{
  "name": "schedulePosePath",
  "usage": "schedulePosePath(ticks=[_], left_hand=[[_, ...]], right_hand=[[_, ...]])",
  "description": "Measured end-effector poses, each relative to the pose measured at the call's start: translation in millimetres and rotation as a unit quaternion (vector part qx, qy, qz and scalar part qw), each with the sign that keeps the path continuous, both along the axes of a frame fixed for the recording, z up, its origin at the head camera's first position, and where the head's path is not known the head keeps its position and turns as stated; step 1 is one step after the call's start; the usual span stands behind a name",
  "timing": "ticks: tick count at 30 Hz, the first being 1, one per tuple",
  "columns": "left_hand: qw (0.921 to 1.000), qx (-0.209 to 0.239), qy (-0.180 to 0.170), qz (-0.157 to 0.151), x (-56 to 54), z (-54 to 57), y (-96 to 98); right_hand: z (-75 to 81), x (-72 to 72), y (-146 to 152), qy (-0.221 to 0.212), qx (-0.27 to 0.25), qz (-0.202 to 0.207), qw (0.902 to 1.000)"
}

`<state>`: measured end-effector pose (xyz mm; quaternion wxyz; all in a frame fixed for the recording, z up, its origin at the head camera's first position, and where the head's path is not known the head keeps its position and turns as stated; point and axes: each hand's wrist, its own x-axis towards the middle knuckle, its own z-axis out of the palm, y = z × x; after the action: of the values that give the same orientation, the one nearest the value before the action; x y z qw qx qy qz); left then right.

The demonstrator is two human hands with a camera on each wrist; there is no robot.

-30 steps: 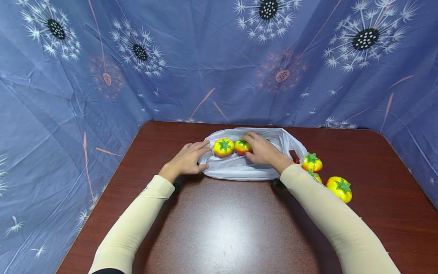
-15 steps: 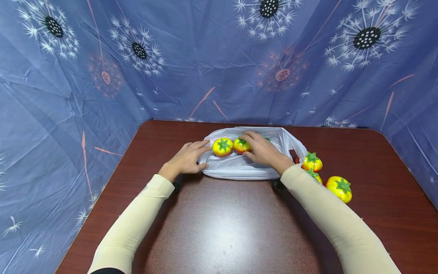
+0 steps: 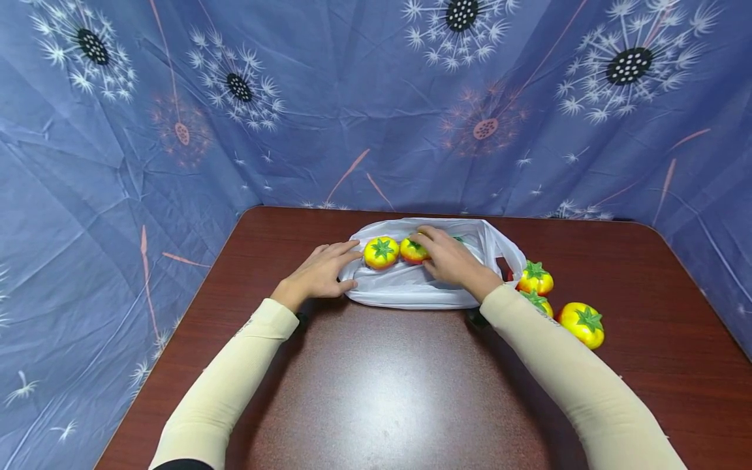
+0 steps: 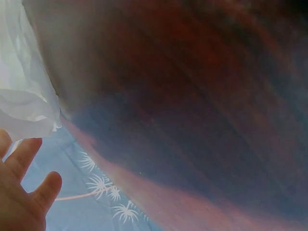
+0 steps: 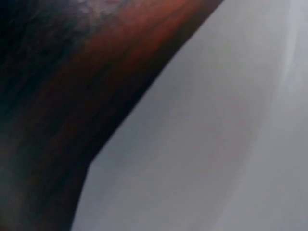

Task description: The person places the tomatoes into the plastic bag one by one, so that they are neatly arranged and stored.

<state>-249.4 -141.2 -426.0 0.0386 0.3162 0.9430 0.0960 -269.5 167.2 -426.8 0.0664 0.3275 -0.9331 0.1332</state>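
A white plastic bag (image 3: pixel 405 297) lies on its side on the table, its mouth spread toward me. Inside it sit a yellow-red tomato (image 3: pixel 381 252) with a green star-shaped top and, just right of that, a second tomato (image 3: pixel 414 250). My right hand (image 3: pixel 449 258) reaches into the bag and holds this second tomato, fingers over its top and thumb at its lower right. At the bag's left edge my left hand (image 3: pixel 320 273) rests with fingers extended against the plastic. The left wrist view shows its spread fingertips by the bag (image 4: pixel 29 115); the right wrist view shows mostly white plastic (image 5: pixel 192 134).
To the right of the bag, beside my right forearm, lie more tomatoes: one by the bag handle (image 3: pixel 536 279), one partly behind the sleeve (image 3: pixel 537 301), and one nearer me (image 3: pixel 581 324). A blue patterned cloth (image 3: pixel 352 117) hangs behind the brown table (image 3: pixel 658 313).
Hardly anything differs. My right hand's fingertips sit very slightly farther left over the second tomato; the left hand and bag stay in place.
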Motion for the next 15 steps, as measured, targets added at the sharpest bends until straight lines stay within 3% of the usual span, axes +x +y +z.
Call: schedulePosePath(ticks=[7, 15], left_hand=[[1.0, -0.002, 0.002, -0.002, -0.3, -0.7, -0.8], [0.9996, -0.021, 0.019, -0.006, 0.6, 0.5, -0.6]], right_hand=[[-4.7, 1.2, 1.9, 0.041, -0.003, 0.011, 0.9991], [-1.8, 1.6, 2.1, 0.027, 0.008, 0.001, 0.9996]])
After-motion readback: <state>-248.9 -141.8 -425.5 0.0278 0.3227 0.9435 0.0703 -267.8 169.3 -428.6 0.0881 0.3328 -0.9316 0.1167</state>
